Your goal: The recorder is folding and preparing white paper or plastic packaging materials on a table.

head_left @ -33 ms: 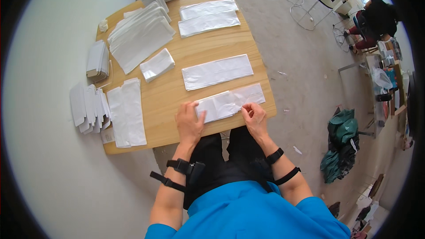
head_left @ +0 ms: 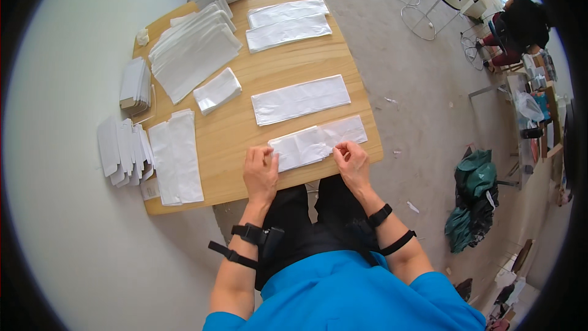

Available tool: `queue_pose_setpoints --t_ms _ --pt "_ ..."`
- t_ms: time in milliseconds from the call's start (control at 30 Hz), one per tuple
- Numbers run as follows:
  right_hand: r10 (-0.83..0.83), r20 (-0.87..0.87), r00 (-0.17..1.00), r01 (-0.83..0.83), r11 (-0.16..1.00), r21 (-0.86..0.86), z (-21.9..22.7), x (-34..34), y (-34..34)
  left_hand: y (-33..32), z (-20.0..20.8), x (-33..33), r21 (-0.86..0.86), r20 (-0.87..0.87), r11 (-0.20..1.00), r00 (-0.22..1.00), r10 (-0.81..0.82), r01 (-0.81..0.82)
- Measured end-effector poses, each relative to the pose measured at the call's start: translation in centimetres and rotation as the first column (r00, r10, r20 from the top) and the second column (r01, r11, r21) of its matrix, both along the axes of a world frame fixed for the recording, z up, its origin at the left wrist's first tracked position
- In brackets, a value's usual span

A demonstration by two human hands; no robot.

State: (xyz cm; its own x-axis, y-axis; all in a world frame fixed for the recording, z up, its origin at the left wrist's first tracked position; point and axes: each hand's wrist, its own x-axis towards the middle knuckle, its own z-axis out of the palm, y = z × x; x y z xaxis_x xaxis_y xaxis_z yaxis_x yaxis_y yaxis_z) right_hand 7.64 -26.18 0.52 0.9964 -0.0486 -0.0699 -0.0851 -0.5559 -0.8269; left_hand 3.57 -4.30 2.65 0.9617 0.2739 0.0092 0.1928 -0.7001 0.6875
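Observation:
On the near edge of the wooden table (head_left: 229, 147) lies a flat stack of folded thin white sheets (head_left: 298, 149), with a paler single-looking layer reaching out to its right. My right hand (head_left: 353, 162) pinches at the stack's near edge, thumb and forefinger together on the thin white sheet. My left hand (head_left: 261, 175) is at the stack's left end, fingers half bent and the thumb a little apart from them. Just beyond lies another folded white strip (head_left: 301, 99).
More white strips (head_left: 289, 32) lie farther back. At left are fanned white sheets (head_left: 196, 55), a small folded bundle (head_left: 217, 90), a long white pile (head_left: 176, 158) and white cartons (head_left: 122, 150). A seated person (head_left: 520, 27) and dark green bags (head_left: 471, 199) are at right.
My left hand has drawn back slightly to the left, its thumb coming off the paper's face and its fingers bending more. My right hand stays at the near edge.

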Motion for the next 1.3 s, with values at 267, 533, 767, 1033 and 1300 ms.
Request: queue_pose_setpoints --t_ms 267,533,767,1033,1300 --pt "-0.01 -0.014 1.0 0.006 0.964 -0.266 -1.2 2.2 3.2 -1.0 -2.8 -0.2 -0.034 0.143 0.994 0.985 -0.101 0.106" --pt "0.098 0.299 0.949 -0.047 0.984 -0.174 0.2 1.4 4.6 0.3 -2.8 -0.1 -0.032 0.057 0.99 0.989 -0.137 0.139" --pt "0.233 0.155 0.96 -0.235 0.972 -0.002 4.6 -2.5 10.8 0.9 1.0 -2.5 -0.853 -0.161 0.459 0.962 0.221 -0.248" --pt "0.254 0.221 0.941 -0.309 0.915 0.261 3.4 -4.9 13.3 8.0 -2.5 -4.9 -0.567 -0.158 0.624 0.815 0.557 -0.537" --pt "0.114 0.202 0.973 -0.14 0.983 0.12 0.6 -1.9 10.7 3.4 0.2 -4.1 0.493 0.229 0.825 0.874 -0.43 0.277"
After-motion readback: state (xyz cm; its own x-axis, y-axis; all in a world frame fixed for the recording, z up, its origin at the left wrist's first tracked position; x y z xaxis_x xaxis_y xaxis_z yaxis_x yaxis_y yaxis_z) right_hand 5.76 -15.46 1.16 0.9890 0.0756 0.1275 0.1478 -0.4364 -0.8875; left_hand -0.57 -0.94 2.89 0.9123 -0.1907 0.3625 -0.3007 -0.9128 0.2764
